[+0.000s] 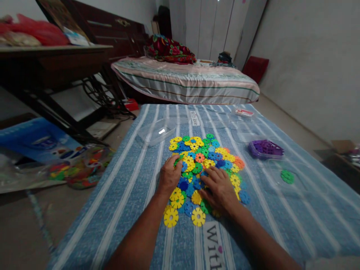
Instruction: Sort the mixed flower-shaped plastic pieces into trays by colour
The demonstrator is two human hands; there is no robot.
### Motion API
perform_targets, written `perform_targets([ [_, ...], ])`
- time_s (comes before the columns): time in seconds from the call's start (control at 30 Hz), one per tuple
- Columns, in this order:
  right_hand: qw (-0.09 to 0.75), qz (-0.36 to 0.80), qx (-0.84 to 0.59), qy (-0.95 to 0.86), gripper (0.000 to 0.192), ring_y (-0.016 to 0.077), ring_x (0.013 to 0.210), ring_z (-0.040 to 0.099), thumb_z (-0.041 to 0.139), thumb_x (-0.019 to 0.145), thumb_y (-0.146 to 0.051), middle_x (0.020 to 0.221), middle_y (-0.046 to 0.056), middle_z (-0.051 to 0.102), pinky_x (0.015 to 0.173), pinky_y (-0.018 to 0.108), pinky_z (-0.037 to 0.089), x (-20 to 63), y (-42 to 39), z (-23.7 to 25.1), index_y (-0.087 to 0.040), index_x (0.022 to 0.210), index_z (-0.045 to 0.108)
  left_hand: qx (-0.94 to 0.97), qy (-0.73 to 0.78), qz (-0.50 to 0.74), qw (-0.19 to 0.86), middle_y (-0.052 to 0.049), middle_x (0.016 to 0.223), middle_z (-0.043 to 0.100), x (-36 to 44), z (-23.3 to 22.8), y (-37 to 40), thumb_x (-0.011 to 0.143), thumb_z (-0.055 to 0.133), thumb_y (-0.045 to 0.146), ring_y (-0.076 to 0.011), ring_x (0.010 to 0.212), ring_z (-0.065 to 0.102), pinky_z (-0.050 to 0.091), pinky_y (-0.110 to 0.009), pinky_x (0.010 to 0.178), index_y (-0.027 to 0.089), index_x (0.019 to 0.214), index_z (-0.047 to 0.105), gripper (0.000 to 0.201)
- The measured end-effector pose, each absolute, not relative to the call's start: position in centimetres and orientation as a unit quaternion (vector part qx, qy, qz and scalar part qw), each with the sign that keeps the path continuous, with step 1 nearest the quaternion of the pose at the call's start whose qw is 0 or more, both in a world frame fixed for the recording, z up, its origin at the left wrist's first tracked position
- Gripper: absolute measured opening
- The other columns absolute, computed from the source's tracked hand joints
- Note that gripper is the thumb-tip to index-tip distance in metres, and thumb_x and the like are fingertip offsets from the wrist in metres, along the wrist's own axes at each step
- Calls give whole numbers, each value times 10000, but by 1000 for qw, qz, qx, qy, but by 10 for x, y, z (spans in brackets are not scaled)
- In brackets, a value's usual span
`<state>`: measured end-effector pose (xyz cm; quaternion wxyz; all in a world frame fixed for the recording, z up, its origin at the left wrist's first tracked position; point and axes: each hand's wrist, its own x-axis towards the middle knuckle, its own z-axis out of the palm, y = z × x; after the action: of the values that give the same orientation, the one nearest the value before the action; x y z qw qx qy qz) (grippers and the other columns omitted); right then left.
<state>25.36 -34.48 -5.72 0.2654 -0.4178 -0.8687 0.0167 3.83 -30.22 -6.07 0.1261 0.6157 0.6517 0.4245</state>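
A loose heap of notched plastic discs [197, 167] in yellow, green, blue and orange lies on the striped cloth in front of me. At the heap's left side, my left hand [169, 174] has its fingers curled round a green notched disc [177, 160]. My right hand [221, 186] rests palm down over the right part of the heap, fingers apart and touching discs. Its fingertips partly cover the pieces beneath. Toward me, two yellow discs [198, 216] lie flat at the heap's near edge.
A clear plastic container [157, 132] sits at the back left. To the right are a purple-filled tub [266, 149] and a clear lid with a green disc [287, 176] on it. A small clear box [244, 112] lies far right. Beyond stands a bed [185, 84].
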Motion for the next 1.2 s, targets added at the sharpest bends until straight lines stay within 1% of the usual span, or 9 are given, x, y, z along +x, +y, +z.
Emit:
perform_targets([
  [0.17, 284, -6, -451, -846, 295, 306, 1148, 511, 559, 915, -339, 1206, 125, 606, 959, 478, 405, 278, -335, -66, -203, 1172, 610, 607, 648, 439, 135, -73, 1116, 708, 39, -61, -303, 845, 501, 287, -213, 1083, 646, 484, -354, 1001, 193, 1060, 667, 287],
  [0.33, 294, 2, -496, -817, 312, 293, 1106, 535, 536, 925, -389, 1149, 123, 630, 937, 451, 417, 298, -326, -76, -181, 1141, 623, 603, 649, 443, 136, -62, 1075, 722, 39, -60, -303, 834, 504, 270, -207, 1038, 663, 503, -342, 970, 195, 1037, 683, 281],
  [0.57, 305, 13, -512, -803, 300, 271, 1035, 571, 533, 921, -405, 1082, 111, 660, 882, 414, 438, 307, -321, -81, -196, 1110, 637, 596, 652, 449, 135, -66, 1035, 736, 40, -56, -306, 825, 503, 266, -207, 989, 680, 522, -325, 929, 179, 1006, 699, 280],
  [0.7, 321, 5, -515, -795, 278, 265, 1018, 577, 524, 924, -401, 1040, 102, 671, 890, 414, 433, 307, -321, -82, -199, 1069, 649, 584, 658, 457, 129, -64, 1008, 745, 41, -54, -307, 828, 503, 286, -203, 956, 689, 530, -308, 903, 174, 985, 709, 283],
  [0.8, 335, 3, -514, -790, 268, 257, 999, 585, 517, 932, -397, 1021, 103, 673, 883, 404, 436, 305, -323, -82, -194, 1044, 653, 571, 663, 468, 126, -52, 962, 755, 40, -55, -307, 828, 501, 308, -194, 897, 698, 543, -295, 851, 180, 956, 718, 282],
  [0.93, 353, 0, -507, -786, 261, 254, 981, 594, 513, 939, -383, 1031, 114, 667, 874, 406, 448, 302, -328, -82, -185, 1032, 656, 556, 669, 477, 130, -44, 911, 761, 39, -56, -306, 826, 503, 321, -188, 845, 702, 545, -281, 798, 182, 941, 725, 286],
  [1.1, 370, 1, -481, -795, 239, 271, 985, 604, 516, 933, -336, 1030, 128, 662, 859, 442, 482, 293, -332, -83, -173, 1017, 668, 546, 667, 487, 142, -39, 889, 760, 39, -56, -308, 827, 516, 327, -188, 826, 702, 541, -281, 791, 184, 923, 727, 272],
  [1.2, 401, 4, -456, -794, 213, 276, 967, 627, 538, 925, -330, 1021, 128, 675, 841, 458, 509, 286, -339, -68, -183, 977, 684, 545, 663, 493, 143, -41, 904, 759, 39, -56, -308, 825, 522, 321, -189, 833, 700, 539, -283, 803, 185, 915, 727, 261],
])
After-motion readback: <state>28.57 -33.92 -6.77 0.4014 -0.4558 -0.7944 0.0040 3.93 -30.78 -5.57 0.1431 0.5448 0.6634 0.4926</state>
